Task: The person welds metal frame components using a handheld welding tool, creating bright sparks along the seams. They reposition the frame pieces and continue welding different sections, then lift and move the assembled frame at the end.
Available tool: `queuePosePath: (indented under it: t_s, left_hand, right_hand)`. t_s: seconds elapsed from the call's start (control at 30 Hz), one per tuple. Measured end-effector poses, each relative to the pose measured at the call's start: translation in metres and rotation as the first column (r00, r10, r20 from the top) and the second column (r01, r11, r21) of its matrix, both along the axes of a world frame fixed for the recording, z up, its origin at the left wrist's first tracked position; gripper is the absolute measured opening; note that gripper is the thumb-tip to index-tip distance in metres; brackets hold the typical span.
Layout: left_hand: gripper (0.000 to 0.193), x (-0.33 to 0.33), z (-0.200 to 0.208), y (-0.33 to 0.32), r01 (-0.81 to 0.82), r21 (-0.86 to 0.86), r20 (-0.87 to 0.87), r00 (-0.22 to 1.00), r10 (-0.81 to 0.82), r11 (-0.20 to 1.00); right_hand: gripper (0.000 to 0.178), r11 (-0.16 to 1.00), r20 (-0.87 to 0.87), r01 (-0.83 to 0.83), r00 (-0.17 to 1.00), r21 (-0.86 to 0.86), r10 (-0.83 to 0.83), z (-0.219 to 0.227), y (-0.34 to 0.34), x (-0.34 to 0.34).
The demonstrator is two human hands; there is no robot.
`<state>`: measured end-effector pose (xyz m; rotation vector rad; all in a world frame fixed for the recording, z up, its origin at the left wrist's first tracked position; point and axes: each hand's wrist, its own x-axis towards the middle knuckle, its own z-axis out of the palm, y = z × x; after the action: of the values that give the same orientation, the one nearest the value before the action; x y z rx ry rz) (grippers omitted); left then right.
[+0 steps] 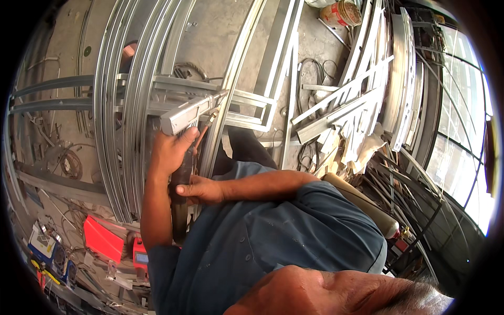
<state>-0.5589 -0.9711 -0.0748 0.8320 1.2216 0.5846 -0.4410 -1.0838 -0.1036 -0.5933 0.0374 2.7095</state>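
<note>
My left hand (172, 149) is wrapped round the grip of a silver, pistol-shaped tool (184, 114), its thumb lying up along the back. The tool's narrow nozzle points right and reaches a long silver metal profile (231, 79); whether it touches cannot be made out. Below, my right hand (200, 190) closes round the thick dark sleeve (182, 176) that runs down from the tool, thumb on top. A thin orange hose with a brass fitting (211, 119) sits beside the nozzle. Beneath the tool lies a rectangular silver frame (268, 113).
Several long parallel profiles (113, 105) stand left of my hands. A pile of metal offcuts (341, 105), coiled cables (312, 68) and a bucket (341, 14) lie right. A red box with a screen (140, 258), a red panel (104, 239) and a blue machine (50, 252) stand lower left.
</note>
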Motion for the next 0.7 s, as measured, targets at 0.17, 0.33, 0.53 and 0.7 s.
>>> queuePosePath:
  t_s: [0.17, 0.33, 0.53, 0.7]
  left_hand:
    - [0.038, -0.0011, -0.0006, -0.0038, 0.025, 0.045, -0.01, 1.0, -0.025, 0.999]
    - [0.04, -0.001, 0.0016, -0.0032, 0.051, 0.055, -0.007, 0.999, -0.051, 0.997]
    - [0.041, -0.001, -0.0023, -0.0037, 0.071, 0.048, -0.031, 0.997, -0.07, 0.996]
    - [0.04, -0.002, 0.0015, -0.0038, 0.082, 0.051, -0.045, 0.996, -0.079, 0.995]
  right_hand:
    - [0.053, 1.0, -0.002, 0.008, 1.0, -0.021, -0.008, -0.0055, -0.0063, -0.0033]
    - [0.054, 1.0, -0.01, 0.007, 1.0, -0.016, -0.007, -0.0065, -0.0083, -0.0036]
    - [0.054, 1.0, -0.024, 0.014, 1.0, -0.018, -0.015, -0.0065, -0.0076, -0.0036]
    - [0.053, 1.0, -0.022, 0.0, 1.0, -0.02, -0.001, -0.007, -0.0082, -0.0038]
